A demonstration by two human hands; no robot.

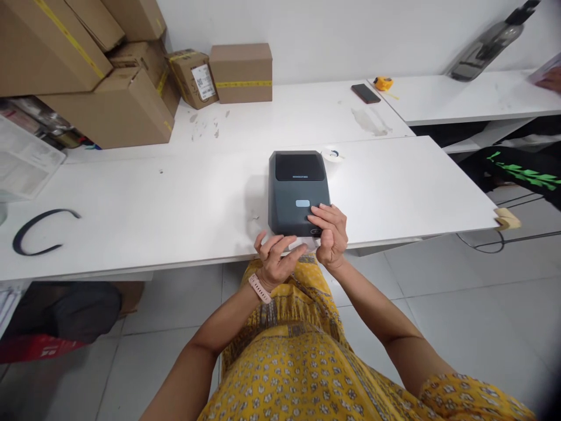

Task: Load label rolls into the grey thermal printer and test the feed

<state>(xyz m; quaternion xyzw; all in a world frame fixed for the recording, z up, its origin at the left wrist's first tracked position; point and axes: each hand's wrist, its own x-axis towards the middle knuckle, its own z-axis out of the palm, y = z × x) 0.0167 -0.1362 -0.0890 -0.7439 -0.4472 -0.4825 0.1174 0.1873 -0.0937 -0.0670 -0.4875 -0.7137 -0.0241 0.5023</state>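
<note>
A dark grey label printer (289, 210) with a light blue button and a black window stands at the table's front edge. A small white label (302, 243) shows at its front, below the body. My left hand (277, 257) is at the printer's front left corner, fingers spread and touching or close to the label; I cannot tell which. My right hand (332, 235) rests at the front right corner, its fingers lying over the printer's top and its thumb bent in front. Behind the printer's right side sits a white label roll (332, 156), partly hidden.
Cardboard boxes (127, 108) are stacked at the back left, beside a clear plastic bin (26, 158). A black curved band (33, 225) lies left. A phone (365, 93), yellow tape measure (383, 83) and bottle (488, 49) stand back right. Another person's hand (551, 79) shows far right.
</note>
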